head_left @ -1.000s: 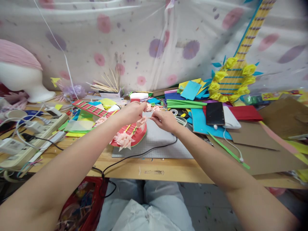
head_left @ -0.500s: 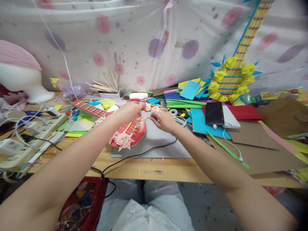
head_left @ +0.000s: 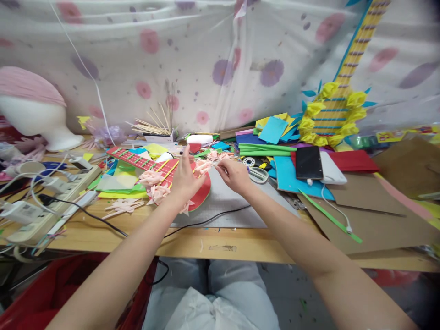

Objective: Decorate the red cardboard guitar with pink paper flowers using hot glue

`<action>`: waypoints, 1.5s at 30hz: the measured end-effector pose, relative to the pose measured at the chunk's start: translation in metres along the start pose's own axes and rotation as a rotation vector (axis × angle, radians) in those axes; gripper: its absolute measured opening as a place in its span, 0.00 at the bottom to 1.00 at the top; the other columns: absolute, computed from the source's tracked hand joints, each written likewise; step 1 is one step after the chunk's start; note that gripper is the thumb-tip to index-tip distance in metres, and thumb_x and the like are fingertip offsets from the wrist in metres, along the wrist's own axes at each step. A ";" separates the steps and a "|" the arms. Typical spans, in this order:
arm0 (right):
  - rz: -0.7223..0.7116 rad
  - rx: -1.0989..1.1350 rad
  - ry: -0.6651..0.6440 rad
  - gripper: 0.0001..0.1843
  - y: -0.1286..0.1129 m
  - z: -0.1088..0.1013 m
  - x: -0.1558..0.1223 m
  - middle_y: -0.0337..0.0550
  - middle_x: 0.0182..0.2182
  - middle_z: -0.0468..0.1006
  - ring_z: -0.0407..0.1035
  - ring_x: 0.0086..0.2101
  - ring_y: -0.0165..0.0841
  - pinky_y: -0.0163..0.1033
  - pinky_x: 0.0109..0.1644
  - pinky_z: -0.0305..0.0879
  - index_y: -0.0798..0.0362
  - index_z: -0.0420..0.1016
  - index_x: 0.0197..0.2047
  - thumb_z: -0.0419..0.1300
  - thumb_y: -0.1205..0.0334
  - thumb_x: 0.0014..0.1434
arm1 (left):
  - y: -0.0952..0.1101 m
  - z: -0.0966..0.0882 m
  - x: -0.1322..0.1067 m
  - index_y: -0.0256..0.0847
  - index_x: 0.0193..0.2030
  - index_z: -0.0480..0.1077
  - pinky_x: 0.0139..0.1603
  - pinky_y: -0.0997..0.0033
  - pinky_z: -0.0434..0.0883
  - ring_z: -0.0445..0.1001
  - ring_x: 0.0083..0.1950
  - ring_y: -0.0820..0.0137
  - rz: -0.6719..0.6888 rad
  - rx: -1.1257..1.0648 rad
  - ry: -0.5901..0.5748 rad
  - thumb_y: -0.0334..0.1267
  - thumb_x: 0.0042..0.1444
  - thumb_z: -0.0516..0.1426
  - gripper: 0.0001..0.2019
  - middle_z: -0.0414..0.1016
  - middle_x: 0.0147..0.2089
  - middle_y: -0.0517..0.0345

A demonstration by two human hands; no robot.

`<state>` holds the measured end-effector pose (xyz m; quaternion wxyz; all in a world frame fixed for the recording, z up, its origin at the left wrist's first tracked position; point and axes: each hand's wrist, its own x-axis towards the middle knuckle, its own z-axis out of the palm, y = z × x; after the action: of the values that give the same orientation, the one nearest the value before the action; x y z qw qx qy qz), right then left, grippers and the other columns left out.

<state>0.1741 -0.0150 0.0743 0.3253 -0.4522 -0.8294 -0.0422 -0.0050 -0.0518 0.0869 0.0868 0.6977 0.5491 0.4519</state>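
My left hand [head_left: 185, 178] is over the body of a red paper guitar [head_left: 201, 195], fingers raised and thumb apart, holding nothing I can see. My right hand [head_left: 234, 175] is closed in a pinch just right of the guitar. A pale pink paper flower [head_left: 202, 166] is at its fingertips, seemingly held by a thin end. More pink flowers [head_left: 158, 193] sit along the guitar's left edge, partly behind my left arm. Yellow and pale strings run over the red body. Beneath the right hand lies a grey mat [head_left: 237, 215].
Scissors [head_left: 258, 175] and a tape roll [head_left: 249, 162] lie right of my right hand. A phone [head_left: 309, 162] rests on blue sheets. Cut pink pieces [head_left: 125, 206] and a power strip [head_left: 65, 201] are left. A yellow paper guitar [head_left: 330, 114] leans at the back. A black cable crosses the mat.
My left hand has come away from the pink flower, moved down and left, and opened upward. The right hand stays nearly in place, pinching. The view has shifted slightly.
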 end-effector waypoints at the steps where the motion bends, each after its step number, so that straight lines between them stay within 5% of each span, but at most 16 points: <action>1: -0.020 0.019 0.013 0.14 0.000 0.002 -0.001 0.42 0.30 0.75 0.66 0.30 0.30 0.35 0.33 0.53 0.52 0.68 0.35 0.46 0.55 0.63 | -0.002 0.002 -0.003 0.47 0.63 0.44 0.57 0.59 0.63 0.63 0.58 0.60 -0.005 0.000 0.019 0.37 0.44 0.62 0.42 0.60 0.58 0.47; 11: -0.240 0.105 0.149 0.13 -0.009 0.018 -0.008 0.42 0.28 0.74 0.67 0.31 0.30 0.34 0.34 0.57 0.53 0.68 0.34 0.48 0.56 0.63 | -0.020 0.010 -0.018 0.40 0.63 0.47 0.57 0.57 0.63 0.65 0.54 0.60 0.114 0.040 0.321 0.27 0.44 0.59 0.40 0.62 0.55 0.43; 25: -0.258 0.016 0.070 0.11 -0.022 0.019 -0.006 0.43 0.30 0.75 0.67 0.32 0.31 0.35 0.33 0.55 0.53 0.68 0.37 0.47 0.60 0.62 | -0.025 -0.005 -0.012 0.39 0.64 0.46 0.54 0.59 0.65 0.67 0.50 0.63 0.165 0.032 0.253 0.28 0.44 0.58 0.40 0.66 0.50 0.46; 33: -0.294 -0.123 -0.026 0.11 -0.026 0.027 -0.001 0.44 0.28 0.74 0.65 0.31 0.31 0.35 0.32 0.51 0.54 0.68 0.33 0.46 0.62 0.62 | -0.040 -0.007 -0.005 0.39 0.63 0.49 0.54 0.59 0.65 0.67 0.50 0.63 0.202 0.065 0.318 0.30 0.44 0.58 0.38 0.64 0.53 0.44; 45: -0.283 -0.203 0.039 0.12 0.004 0.012 -0.012 0.43 0.26 0.73 0.65 0.30 0.31 0.35 0.30 0.49 0.54 0.67 0.30 0.47 0.61 0.62 | -0.049 -0.016 -0.001 0.40 0.61 0.48 0.51 0.62 0.66 0.67 0.47 0.67 0.116 -0.050 0.416 0.28 0.43 0.59 0.38 0.64 0.45 0.50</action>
<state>0.1757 -0.0170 0.0577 0.2848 -0.3607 -0.8697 -0.1799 -0.0504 -0.0399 0.0659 -0.0372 0.6175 0.5029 0.6037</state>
